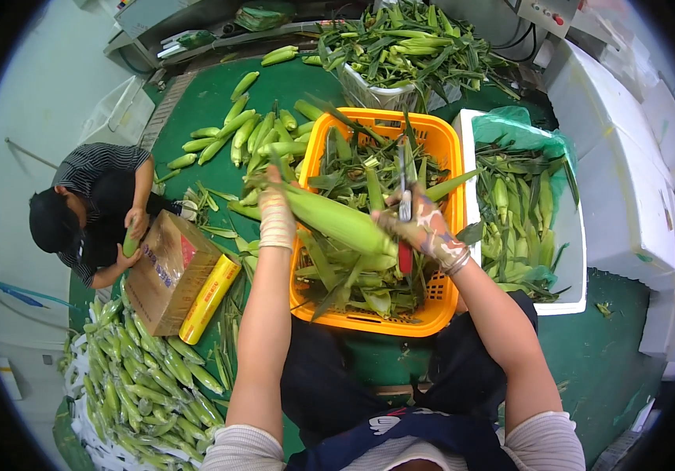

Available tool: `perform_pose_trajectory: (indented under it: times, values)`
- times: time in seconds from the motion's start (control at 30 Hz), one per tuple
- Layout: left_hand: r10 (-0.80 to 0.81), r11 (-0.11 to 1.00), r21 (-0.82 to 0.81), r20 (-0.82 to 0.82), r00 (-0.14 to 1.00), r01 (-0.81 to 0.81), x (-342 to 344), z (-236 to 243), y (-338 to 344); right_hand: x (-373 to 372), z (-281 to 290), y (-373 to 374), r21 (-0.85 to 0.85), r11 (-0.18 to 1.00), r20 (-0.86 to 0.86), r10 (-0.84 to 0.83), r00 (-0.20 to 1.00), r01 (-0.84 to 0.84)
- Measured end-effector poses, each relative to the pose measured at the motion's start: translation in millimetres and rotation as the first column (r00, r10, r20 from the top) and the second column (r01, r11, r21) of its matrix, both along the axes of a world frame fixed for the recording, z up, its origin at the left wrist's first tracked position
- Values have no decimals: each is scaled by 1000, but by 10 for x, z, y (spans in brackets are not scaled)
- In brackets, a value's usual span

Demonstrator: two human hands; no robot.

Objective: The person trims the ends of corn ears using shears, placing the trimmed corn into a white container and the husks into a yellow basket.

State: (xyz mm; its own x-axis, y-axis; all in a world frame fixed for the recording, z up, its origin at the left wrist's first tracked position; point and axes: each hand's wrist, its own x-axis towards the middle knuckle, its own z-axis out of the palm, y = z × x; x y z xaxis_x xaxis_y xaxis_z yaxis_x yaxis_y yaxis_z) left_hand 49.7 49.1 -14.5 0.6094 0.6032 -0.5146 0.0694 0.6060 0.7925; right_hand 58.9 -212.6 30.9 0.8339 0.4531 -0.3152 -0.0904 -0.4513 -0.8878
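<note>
My left hand point(277, 216) grips the corn ear point(339, 223) by its left part, holding it slanted above the orange basket point(369, 324) of husks point(376, 301); the knife point(406, 257), red-handled, sits clasped in my blurred right hand point(427, 231), just beside the ear's other end. Trimming husk, I judge; next cut calls for a steady ear, fingers clear of blade.

We find a green floor point(612, 361) and, at left, a pale wall point(35, 212) bearing a thin bar point(31, 154), with a blue hose point(25, 294) below. We record a slatted strip point(171, 110) by the floor's left edge, metal furniture point(151, 17) at upper left, a control box point(545, 14) at upper right, white boxes point(628, 196) stacked at right, and bright light
</note>
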Motion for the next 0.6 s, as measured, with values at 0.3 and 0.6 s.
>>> perform_pose_trajectory:
  times: [0.3,0.6]
  values:
    - [-301,451,781,-322,898,431,98,120,-360,-54,-470,-445,545,573,-706,-80,703,613]
    - [-786,558,424,-8,619,713,-92,17,-1098,-443,-224,-241,-121,993,288,37,957,-2]
